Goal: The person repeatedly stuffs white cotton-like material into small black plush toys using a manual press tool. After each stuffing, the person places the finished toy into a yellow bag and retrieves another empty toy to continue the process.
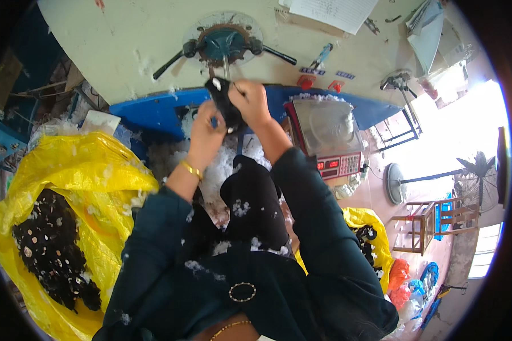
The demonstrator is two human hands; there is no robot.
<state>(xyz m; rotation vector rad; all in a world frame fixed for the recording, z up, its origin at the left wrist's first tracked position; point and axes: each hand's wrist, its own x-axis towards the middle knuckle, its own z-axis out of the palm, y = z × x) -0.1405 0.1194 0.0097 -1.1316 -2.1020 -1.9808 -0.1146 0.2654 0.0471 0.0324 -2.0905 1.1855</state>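
Note:
A black plush piece (226,105) with small white patches is held up between my hands, just below a thin metal nozzle (226,65) on the machine front. My right hand (250,103) grips its upper right side, fingers curled round it. Closed at its lower left edge is my left hand (206,133), with a yellow bracelet on that wrist. Something small and blue (214,121) shows at the left fingers; I cannot tell what it is. Whether the nozzle touches the plush piece is unclear.
Two black-handled levers (168,65) flank the nozzle. White stuffing (216,170) lies below my hands. A yellow sack (96,165) holding black plush pieces (54,250) stands at left, another yellow sack (381,227) at right. A scale (330,133), red buttons (306,82) and a fan (393,183) are at right.

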